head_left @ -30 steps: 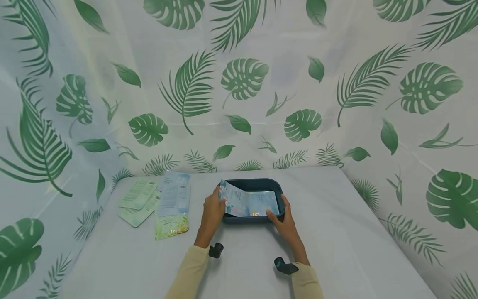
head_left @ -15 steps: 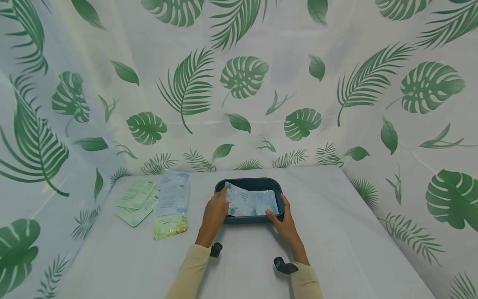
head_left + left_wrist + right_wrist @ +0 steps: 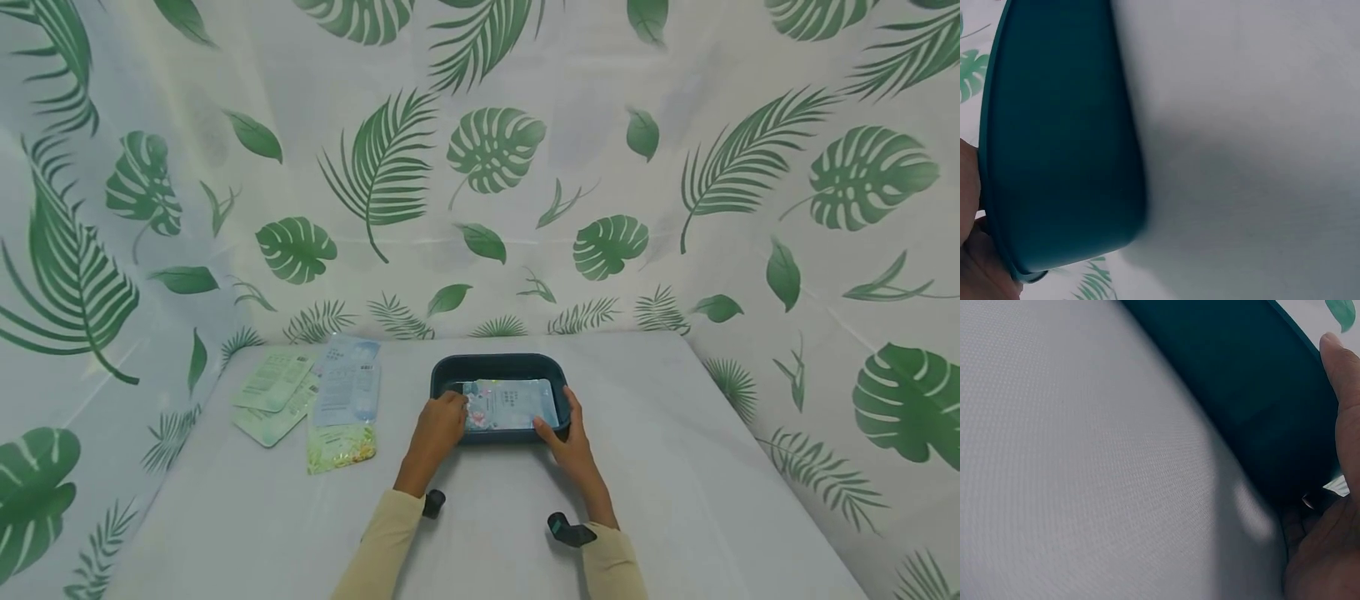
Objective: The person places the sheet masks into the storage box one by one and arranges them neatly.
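Note:
A dark teal plastic bin sits on the white-covered table. Inside it lies a pale blue sheet mask packet with pink flowers and small print, nearly flat. My left hand reaches over the bin's front left rim and pinches the packet's left end; its fingertips are partly hidden. At the right end, my right hand grips the bin, thumb over the front rim and fingers along the outer side. Both wrist views mostly show the bin's outer wall, with the right thumb against its rim.
Left of the bin lie pale green packets, a light blue packet and a yellow-green packet, partly overlapping. A leaf-printed cloth hangs behind the table and along its sides.
The packet's raised left end has come down into the bin, covering the one beneath. My left hand has lowered with it and shifted slightly right. The right hand keeps its hold.

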`<state>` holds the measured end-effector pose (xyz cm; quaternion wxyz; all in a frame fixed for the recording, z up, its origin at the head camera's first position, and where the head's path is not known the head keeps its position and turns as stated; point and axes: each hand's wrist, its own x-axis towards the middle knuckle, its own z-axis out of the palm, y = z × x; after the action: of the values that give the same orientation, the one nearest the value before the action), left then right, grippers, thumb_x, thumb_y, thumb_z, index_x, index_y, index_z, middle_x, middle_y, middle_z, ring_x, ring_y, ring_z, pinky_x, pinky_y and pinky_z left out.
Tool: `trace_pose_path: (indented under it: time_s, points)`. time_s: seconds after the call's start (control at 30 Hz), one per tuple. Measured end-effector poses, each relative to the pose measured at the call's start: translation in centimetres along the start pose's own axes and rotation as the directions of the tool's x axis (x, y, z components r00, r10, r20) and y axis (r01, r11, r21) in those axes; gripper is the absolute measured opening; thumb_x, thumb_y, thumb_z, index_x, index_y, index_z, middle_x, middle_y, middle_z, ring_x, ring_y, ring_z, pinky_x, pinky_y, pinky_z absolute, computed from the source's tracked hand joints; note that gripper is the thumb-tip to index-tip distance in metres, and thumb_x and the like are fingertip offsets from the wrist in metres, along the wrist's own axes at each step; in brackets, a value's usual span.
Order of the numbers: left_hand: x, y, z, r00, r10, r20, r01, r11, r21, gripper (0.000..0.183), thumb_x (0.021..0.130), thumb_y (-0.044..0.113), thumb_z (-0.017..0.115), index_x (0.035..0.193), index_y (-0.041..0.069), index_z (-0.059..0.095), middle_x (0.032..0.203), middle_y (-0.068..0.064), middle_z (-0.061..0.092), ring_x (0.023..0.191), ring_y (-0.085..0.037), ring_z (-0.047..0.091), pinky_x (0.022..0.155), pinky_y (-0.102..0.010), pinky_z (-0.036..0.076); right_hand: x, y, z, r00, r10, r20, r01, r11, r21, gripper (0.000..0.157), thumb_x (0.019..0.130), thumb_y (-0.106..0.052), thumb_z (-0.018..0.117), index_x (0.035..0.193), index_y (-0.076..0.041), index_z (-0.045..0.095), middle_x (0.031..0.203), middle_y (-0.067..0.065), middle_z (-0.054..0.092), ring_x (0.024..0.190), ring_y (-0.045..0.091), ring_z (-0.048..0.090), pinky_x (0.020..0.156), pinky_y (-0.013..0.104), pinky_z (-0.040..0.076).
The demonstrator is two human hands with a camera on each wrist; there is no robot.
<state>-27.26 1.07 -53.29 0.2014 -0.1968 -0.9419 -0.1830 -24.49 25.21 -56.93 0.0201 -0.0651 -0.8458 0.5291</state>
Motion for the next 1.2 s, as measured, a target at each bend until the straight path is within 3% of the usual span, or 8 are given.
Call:
trace_pose_path:
  time_s: [0.13, 0.3, 0.5, 0.73, 1.2]
  points:
    - [-0.2, 0.0, 0.3, 0.999, 0.021, 0.027, -0.024, 0.996, 0.083, 0.017, 0.095, 0.014, 0.062, 0.104, 0.004, 0.072, 0.1, -0.01, 0.073, 0.086, -0.021, 0.069, 0.062, -0.03, 0.045, 0.1, 0.2, 0.1, 1.0, 0.004, 0.0, -0.004, 1.0, -0.002, 0.086, 0.093, -0.042, 0.063, 0.156, -0.031, 0.005, 0.165, 0.012, 0.005, 0.152, 0.039, 0.006, 0.116, 0.063, 0.012]
    - [-0.7, 0.4, 0.4, 0.998, 0.04, 0.057, -0.046, 0.992, 0.114, 0.026, 0.1, 0.027, 0.055, 0.104, 0.007, 0.071, 0.097, -0.007, 0.072, 0.085, -0.02, 0.068, 0.063, -0.029, 0.036, 0.1, 0.5, 0.3, 1.0, 0.001, -0.011, -0.001, 1.0, 0.008, 0.086, 0.092, -0.043, 0.064, 0.156, -0.032, 0.007, 0.165, 0.012, 0.007, 0.152, 0.039, 0.007, 0.116, 0.064, 0.013]
    - [-1.1, 0.4, 0.8, 0.997, 0.049, 0.064, -0.054, 0.995, 0.083, 0.043, 0.102, 0.043, 0.047, 0.101, 0.007, 0.069, 0.092, -0.008, 0.072, 0.092, -0.025, 0.063, 0.076, -0.037, 0.041, -0.1, 0.5, 0.2, 1.0, -0.001, -0.011, 0.001, 1.0, 0.018, 0.087, 0.092, -0.044, 0.064, 0.156, -0.032, 0.007, 0.166, 0.01, 0.006, 0.152, 0.038, 0.006, 0.116, 0.064, 0.013]
    - [-1.0, 0.7, 0.5, 0.992, 0.015, 0.129, -0.024, 0.997, 0.072, 0.054, 0.102, 0.049, 0.041, 0.111, 0.005, 0.071, 0.105, -0.01, 0.074, 0.101, -0.027, 0.061, 0.085, -0.04, 0.042, -0.2, 0.5, 0.2, 1.0, -0.007, -0.02, 0.007, 1.0, 0.012, 0.087, 0.092, -0.045, 0.064, 0.156, -0.032, 0.008, 0.166, 0.008, 0.007, 0.152, 0.036, 0.006, 0.116, 0.063, 0.014]
    - [-1.0, 0.9, 0.4, 0.999, 0.022, 0.048, -0.025, 0.998, 0.061, 0.039, 0.102, 0.039, 0.047, 0.091, 0.014, 0.075, 0.095, -0.002, 0.076, 0.089, -0.023, 0.063, 0.077, -0.038, 0.039, -0.1, 0.3, 0.3, 1.0, -0.022, -0.021, 0.022, 1.0, 0.013, 0.086, 0.092, -0.044, 0.064, 0.156, -0.033, 0.008, 0.166, 0.008, 0.008, 0.152, 0.037, 0.007, 0.115, 0.064, 0.015]
